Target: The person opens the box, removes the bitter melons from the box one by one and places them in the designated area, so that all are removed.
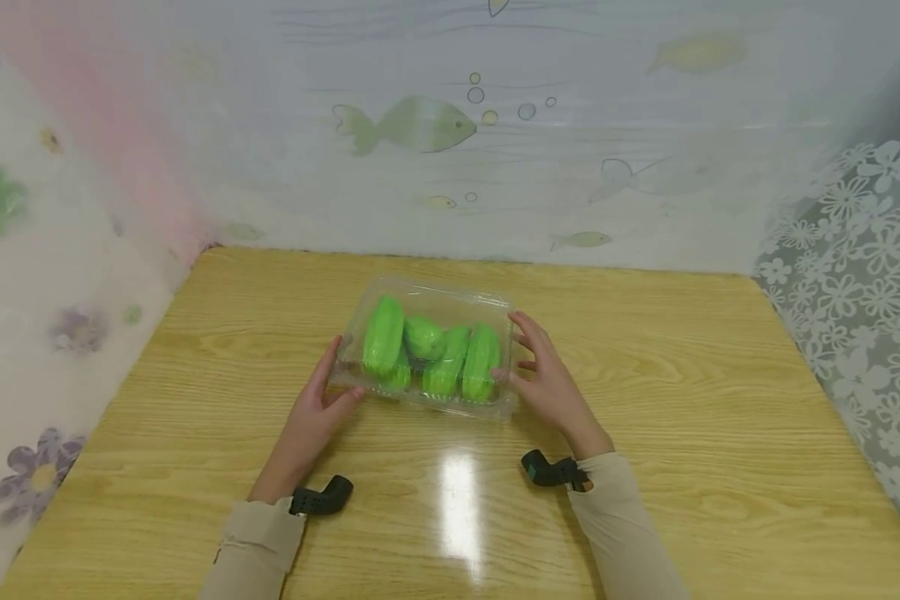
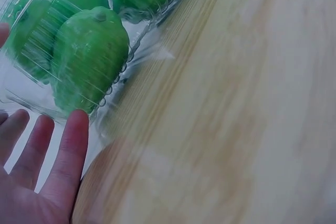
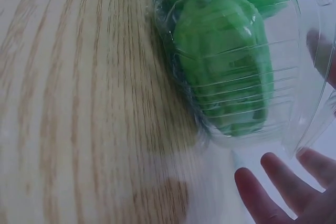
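A clear plastic clamshell box sits close over the table, turned slightly, with several plump, ribbed green fruit-like pieces inside. My left hand holds its left end, the thumb at the near corner and the fingers along the side. At the opposite end my right hand grips the box, thumb over the near part and index finger at the far right corner. In the left wrist view, fingertips meet the box's end. The right wrist view shows the other fingers spread beside the clear wall.
The wood-grain table reaches back to a whitish curtain with fish prints. Flower-patterned sheets hang at both sides. A black wrist-worn camera sits on each cuff, and light glares off the table between the forearms.
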Available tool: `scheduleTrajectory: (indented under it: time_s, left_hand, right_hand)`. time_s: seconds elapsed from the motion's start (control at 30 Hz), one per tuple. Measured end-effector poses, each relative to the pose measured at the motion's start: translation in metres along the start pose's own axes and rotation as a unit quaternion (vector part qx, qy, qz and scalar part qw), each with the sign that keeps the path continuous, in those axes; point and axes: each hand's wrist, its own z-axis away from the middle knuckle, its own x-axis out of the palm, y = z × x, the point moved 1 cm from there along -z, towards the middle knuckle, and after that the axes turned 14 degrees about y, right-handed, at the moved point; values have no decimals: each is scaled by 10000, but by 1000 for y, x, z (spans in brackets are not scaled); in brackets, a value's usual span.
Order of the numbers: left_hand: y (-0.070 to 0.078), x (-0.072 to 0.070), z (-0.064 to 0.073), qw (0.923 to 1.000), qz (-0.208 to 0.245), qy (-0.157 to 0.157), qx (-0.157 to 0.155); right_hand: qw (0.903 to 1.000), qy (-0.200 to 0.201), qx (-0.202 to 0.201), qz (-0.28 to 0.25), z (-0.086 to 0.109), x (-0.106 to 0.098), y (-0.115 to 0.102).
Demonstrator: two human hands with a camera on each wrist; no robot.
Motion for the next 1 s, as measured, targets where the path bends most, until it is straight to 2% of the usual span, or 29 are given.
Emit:
scheduleTrajectory:
  time_s: [0.17, 0.33, 0.5, 0.67, 0.83, 1.0]
  left_hand:
    - [-4, -1, -2, 10000, 7, 51, 28]
    - [-5, -1, -2, 9997, -122, 137, 161]
    - [-7, -3, 0, 9999, 51, 74, 79]
    - [-10, -6, -12, 9997, 195, 28, 136]
    - [-14, -8, -23, 9992, 337, -24, 207]
    - [-20, -10, -33, 9991, 377, -156, 82]
  right_hand:
    - [9999, -10, -131, -36, -1, -1, 0]
    - [10000, 4, 76, -25, 0, 0, 1]
    - [9999, -50, 112, -15, 1, 1, 1]
    - [9999, -52, -107, -42, -8, 6, 15]
    - [9999, 120, -71, 78, -17, 12, 33]
    - [9997, 194, 33, 129, -20, 15, 26]
